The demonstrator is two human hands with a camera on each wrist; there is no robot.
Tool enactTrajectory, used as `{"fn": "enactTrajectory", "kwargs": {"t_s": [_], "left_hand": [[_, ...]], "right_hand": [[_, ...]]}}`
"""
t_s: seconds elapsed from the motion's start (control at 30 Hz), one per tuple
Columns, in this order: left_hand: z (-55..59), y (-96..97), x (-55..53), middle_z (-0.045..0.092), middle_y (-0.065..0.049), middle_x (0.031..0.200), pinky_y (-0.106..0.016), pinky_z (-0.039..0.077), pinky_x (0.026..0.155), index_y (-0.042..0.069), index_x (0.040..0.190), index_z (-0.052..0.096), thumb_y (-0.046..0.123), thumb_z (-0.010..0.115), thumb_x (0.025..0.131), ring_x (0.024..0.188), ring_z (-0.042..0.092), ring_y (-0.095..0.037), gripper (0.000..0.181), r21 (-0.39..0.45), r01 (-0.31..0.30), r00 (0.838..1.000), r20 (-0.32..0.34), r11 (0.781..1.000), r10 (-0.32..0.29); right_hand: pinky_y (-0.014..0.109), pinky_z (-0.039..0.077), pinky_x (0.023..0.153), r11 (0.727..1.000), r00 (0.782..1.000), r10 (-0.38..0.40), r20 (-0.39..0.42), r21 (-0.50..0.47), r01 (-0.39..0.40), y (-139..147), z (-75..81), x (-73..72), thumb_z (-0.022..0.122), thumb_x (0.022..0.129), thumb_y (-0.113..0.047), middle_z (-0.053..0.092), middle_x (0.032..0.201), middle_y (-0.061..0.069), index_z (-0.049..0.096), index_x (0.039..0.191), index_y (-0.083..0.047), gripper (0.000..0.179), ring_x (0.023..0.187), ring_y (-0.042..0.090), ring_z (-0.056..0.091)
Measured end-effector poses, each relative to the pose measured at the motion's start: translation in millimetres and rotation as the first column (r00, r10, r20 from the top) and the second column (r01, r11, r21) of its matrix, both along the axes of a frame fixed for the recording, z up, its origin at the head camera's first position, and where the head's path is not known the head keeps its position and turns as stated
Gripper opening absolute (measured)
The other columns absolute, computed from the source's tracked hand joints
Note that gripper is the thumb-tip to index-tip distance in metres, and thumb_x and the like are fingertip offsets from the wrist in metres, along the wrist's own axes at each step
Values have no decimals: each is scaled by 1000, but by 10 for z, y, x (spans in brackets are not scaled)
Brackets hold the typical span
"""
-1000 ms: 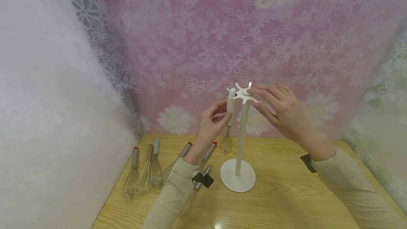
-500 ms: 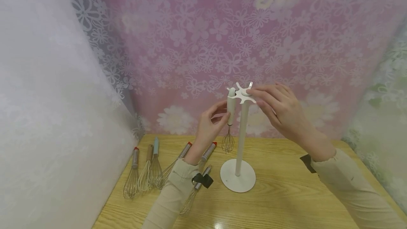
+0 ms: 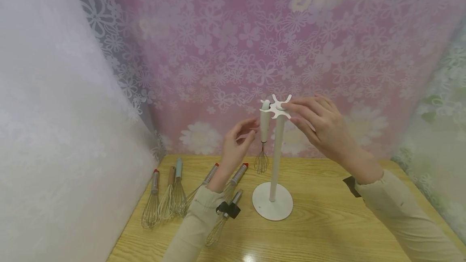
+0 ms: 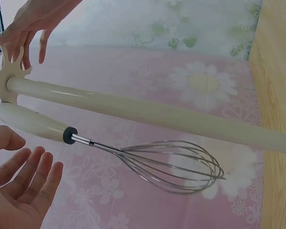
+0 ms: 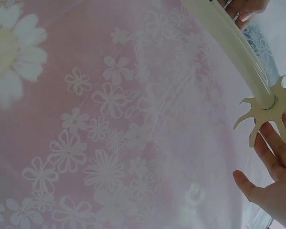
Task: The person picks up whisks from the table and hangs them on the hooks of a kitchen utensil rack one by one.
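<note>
A white whisk (image 3: 265, 126) hangs by the end of its handle from the hooked top (image 3: 275, 112) of a white stand (image 3: 276, 157). Its wire loops point down, beside the pole. My left hand (image 3: 234, 144) is just left of the whisk handle, fingers loosely bent and apart from it. In the left wrist view, a gap separates that hand (image 4: 21, 181) from the whisk handle (image 4: 35, 124). My right hand (image 3: 325, 126) touches the top of the stand with its fingertips. In the right wrist view, its thumb (image 5: 248, 187) stays clear of the hooks.
Several whisks lie on the wooden table (image 3: 320, 213) at left, among them a blue-handled whisk (image 3: 178, 185) and a brown-handled whisk (image 3: 169, 189). A small metal whisk (image 3: 225, 218) lies partly under my left wrist. Flowered cloth walls (image 3: 218, 51) enclose the table.
My left hand has let go of the whisk handle and drawn slightly left. The hooked top has turned a little under my right fingers. The whisk hangs on its own.
</note>
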State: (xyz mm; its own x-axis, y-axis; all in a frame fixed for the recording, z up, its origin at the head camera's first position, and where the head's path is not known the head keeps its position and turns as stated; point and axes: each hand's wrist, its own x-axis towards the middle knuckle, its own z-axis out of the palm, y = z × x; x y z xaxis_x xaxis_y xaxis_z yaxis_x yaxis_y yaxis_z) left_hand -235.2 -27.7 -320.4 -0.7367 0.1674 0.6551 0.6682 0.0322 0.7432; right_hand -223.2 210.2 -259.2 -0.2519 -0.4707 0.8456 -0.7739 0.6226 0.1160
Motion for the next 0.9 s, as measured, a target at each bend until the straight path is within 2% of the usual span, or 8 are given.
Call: {"fn": "enactTrajectory", "kwargs": {"t_s": [0.13,0.3,0.37,0.53,0.73,0.9], "left_hand": [[-79,-53,-11,66,-33,118,-40,62,85,-12,128,59,-6,60,98,106,66,-48,30,-2,-9,1000,0,1000,9],[-194,-124,-48,66,-33,118,-47,61,86,-13,127,60,-4,59,99,105,67,-47,29,-14,-35,999,30,999,35],[-293,-151,-106,67,-32,118,-50,60,87,-13,127,60,-3,59,100,106,67,-46,29,-18,-45,998,49,999,45],[-569,-211,-242,69,-26,119,-42,61,87,-8,127,62,1,61,100,106,68,-42,29,-30,-81,993,78,996,83],[-806,-280,-261,72,-18,117,-38,62,83,2,125,68,9,64,100,104,70,-36,27,-90,-110,985,124,990,121],[-1007,-330,-235,73,-12,116,-37,62,83,7,125,69,12,64,101,103,70,-28,25,-206,-156,966,173,966,193]], "right_hand": [[52,45,97,1000,1000,-3,-15,4,3,-2,-7,-6,41,110,-39,69,117,15,70,126,-7,46,103,36,63],[51,46,93,1000,1000,-3,-18,1,3,-4,-4,-6,42,110,-39,69,116,16,70,126,-6,46,103,38,61],[51,46,92,1000,1000,-3,-20,-1,3,-4,-3,-6,42,110,-39,69,116,16,70,126,-6,46,103,38,60],[51,46,91,1000,1000,-6,-23,-2,6,-5,-10,-11,43,110,-38,69,115,16,71,126,-7,45,101,39,60],[50,45,91,1000,999,-11,-37,-7,11,-10,-19,-29,45,109,-37,70,115,16,71,126,-7,43,99,39,59],[50,44,92,1000,999,-18,-44,-12,17,-18,-25,-31,45,109,-37,70,114,16,71,125,-8,42,101,39,58]]}}
